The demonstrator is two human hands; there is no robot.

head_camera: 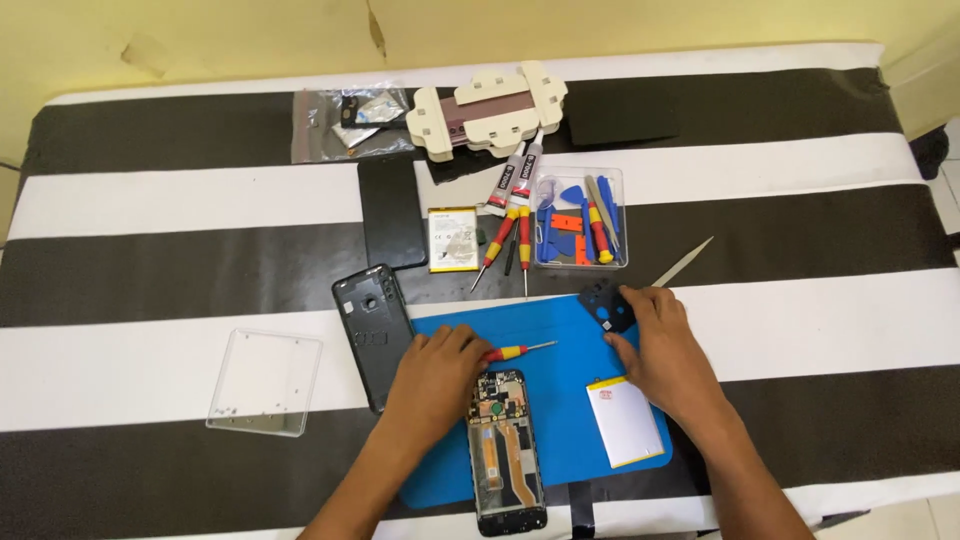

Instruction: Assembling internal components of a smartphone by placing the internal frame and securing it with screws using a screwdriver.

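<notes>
We are looking down at an opened phone (508, 452) lying on a blue mat (560, 340), its back removed so the dark circuit board at the top and an orange-lined cavity below are showing. Our left hand (437, 372) is resting just beside the phone's upper left corner, fingers curled down over the handle end of a red and yellow screwdriver (516, 350) whose metal tip is pointing right; we cannot tell how firmly the fingers are closing on it. Our right hand (662, 345) is lying well apart from the phone at the mat's upper right, its fingertips pressing on a small black cover piece (606, 304). A white battery (624, 420) is lying on the mat just beside that wrist.

Left of the phone, a black back cover (372, 335) is resting beside the mat, and a clear plastic lid (265, 381) is lying farther left. Beyond the mat, we are seeing a second battery with a yellow edge (454, 239), two glue tubes (517, 177), a clear box of blue and orange tools (580, 218), a clear zip bag (350, 122) and a pale clamp block (488, 110) on the striped tablecloth (150, 200).
</notes>
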